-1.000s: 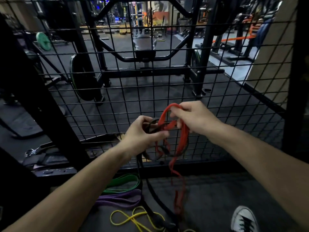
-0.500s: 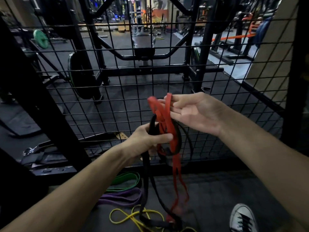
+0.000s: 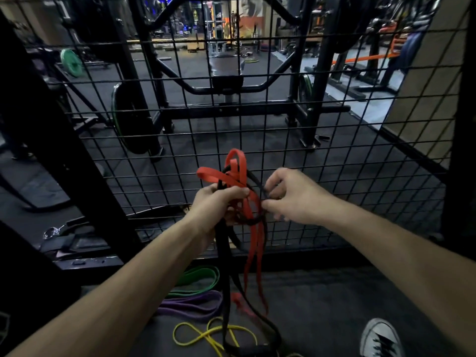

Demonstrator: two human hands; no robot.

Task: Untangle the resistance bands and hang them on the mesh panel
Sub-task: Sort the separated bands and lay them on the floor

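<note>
Left hand (image 3: 219, 204) grips the knotted bunch of red band (image 3: 231, 176) and black band (image 3: 226, 253) in front of the mesh panel (image 3: 334, 150); right hand (image 3: 291, 197) pinches a black loop at the knot. Tails trail to the floor among the green band (image 3: 198, 279), purple band (image 3: 193, 304) and yellow band (image 3: 206, 336). Risk: pulling that loop likely cinches the knot, or the dangling ends snag the floor bands.

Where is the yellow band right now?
In the head view, the yellow band lies looped on the floor at the bottom center, just below the purple band and left of the white shoe.
</note>
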